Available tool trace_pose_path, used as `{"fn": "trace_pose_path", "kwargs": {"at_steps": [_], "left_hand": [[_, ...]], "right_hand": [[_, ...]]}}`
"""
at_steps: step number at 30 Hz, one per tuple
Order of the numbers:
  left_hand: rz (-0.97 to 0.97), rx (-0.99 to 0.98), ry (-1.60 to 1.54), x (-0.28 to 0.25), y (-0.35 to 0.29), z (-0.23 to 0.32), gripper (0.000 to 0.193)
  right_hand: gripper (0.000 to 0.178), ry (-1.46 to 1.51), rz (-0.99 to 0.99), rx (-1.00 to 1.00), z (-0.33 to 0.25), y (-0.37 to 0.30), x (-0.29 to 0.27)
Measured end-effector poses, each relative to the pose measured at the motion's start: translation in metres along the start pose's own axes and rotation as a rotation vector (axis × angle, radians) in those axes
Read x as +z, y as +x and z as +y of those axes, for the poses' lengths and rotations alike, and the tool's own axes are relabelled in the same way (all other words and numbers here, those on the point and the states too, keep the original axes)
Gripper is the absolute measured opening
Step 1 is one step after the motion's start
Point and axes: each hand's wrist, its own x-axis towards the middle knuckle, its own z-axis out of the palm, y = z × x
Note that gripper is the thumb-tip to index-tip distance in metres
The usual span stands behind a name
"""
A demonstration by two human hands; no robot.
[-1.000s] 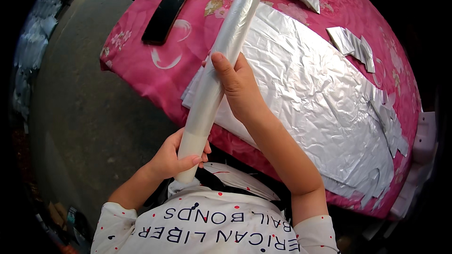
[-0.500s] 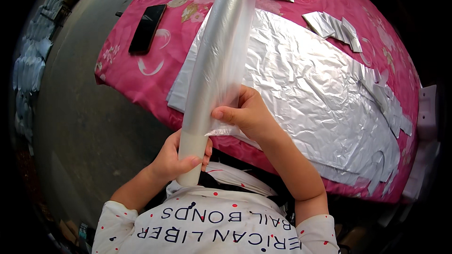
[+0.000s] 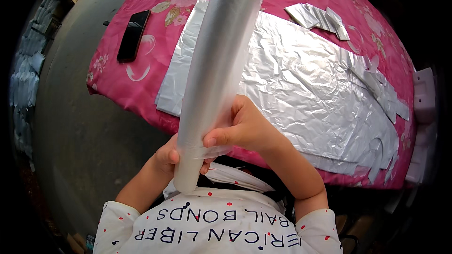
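A long roll of clear plastic film [image 3: 212, 75] slants up and away from my lap, its far end cut off by the top of the picture. My left hand [image 3: 165, 159] is closed round the roll near its lower end, with some fingers hidden behind it. The loose edge of the film is pinched between the thumb and fingers of my right hand [image 3: 245, 129], close against the roll's right side. Under and beyond the roll lies a stack of flat silver plastic sheets [image 3: 301, 84], creased and shiny.
A pink flowered cloth [image 3: 110, 75] covers the table. On its left lies a black phone [image 3: 133, 36]. Folded silver pieces [image 3: 320, 19] rest at the far right, and torn silver strips [image 3: 376, 91] lie on the stack's right side. A pale plastic chair [image 3: 423, 96] stands at the right edge.
My right hand has moved down a little, and the film's loose edge now lies closer round the roll. The roll's lower end has come slightly nearer to me. The view has shifted a little.
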Motion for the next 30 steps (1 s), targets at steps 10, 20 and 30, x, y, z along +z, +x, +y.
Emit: {"fn": "trace_pose_path", "kwargs": {"at_steps": [10, 20, 30], "left_hand": [[-0.004, -0.221, -0.044, -0.016, 0.011, 0.014, 0.064], [0.450, -0.082, 0.984, 0.000, 0.019, 0.013, 0.056], [0.389, -0.405, 1.154, 0.013, 0.000, 0.005, 0.032]], "right_hand": [[0.029, -0.147, 0.149, 0.159, -0.005, -0.016, 0.008], [0.041, -1.099, 0.236, 0.123, -0.002, -0.034, 0.005], [0.026, -1.677, -0.128, -0.477, 0.044, -0.008, 0.004]]}}
